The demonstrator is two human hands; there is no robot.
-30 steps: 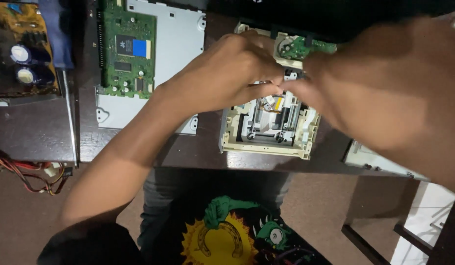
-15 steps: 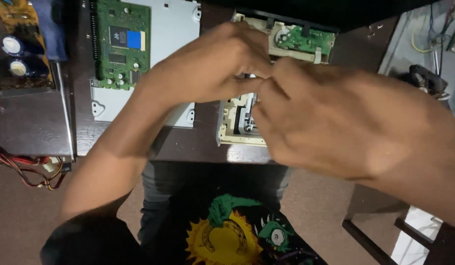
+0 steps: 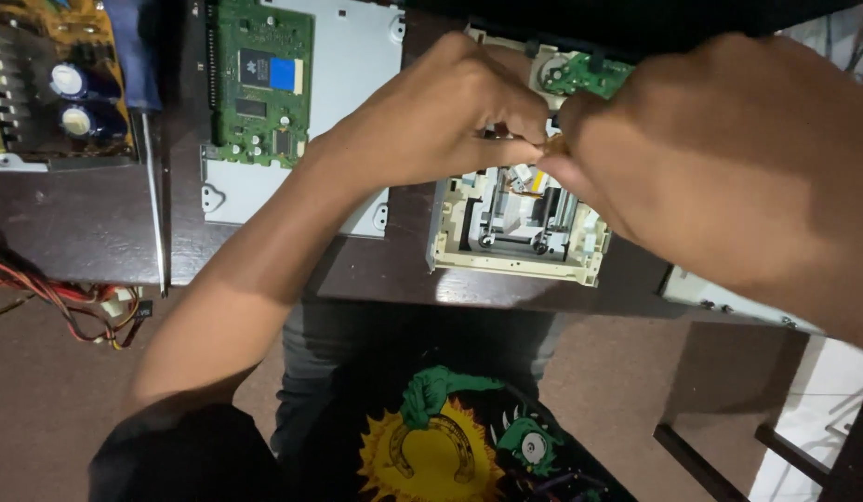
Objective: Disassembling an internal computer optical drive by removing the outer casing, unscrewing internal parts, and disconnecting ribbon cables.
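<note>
1. Dark wood desk (image 3: pixel 69 232), shot from above: I sit at its near edge with an opened cream plastic drive chassis (image 3: pixel 515 237) in front of me, the landmark for everything else.

2. My left hand (image 3: pixel 441 116) reaches in over the chassis's far-left part, fingers curled and pinched shut on something small above its middle; what exactly is between the fingertips I cannot tell.

3. My right hand (image 3: pixel 720 158) comes in from the chassis's right side and fills much of the frame, its fingertips closed and meeting the left's at the same spot. A bit of orange shows where they touch.

4. The step, as I judge it, is working a small internal part or ribbon loose from the mechanism. The next move calls for a steady, light pull with both pinches held, without bending the part.

5. Both wrists hang above the chassis, forearms angled inward, the left arm crossing the desk edge from below.

6. A small green circuit board (image 3: pixel 594 74) sits at the chassis's far end, partly hidden by my hands.

7. Left of the chassis lies a metal cover plate (image 3: pixel 357 56) carrying a larger green board (image 3: pixel 264 79). Further left are a power supply board with capacitors (image 3: pixel 59 93) and a screwdriver (image 3: pixel 152 186).

8. Red and yellow wires (image 3: pixel 50 302) trail off the desk's left corner.
</note>
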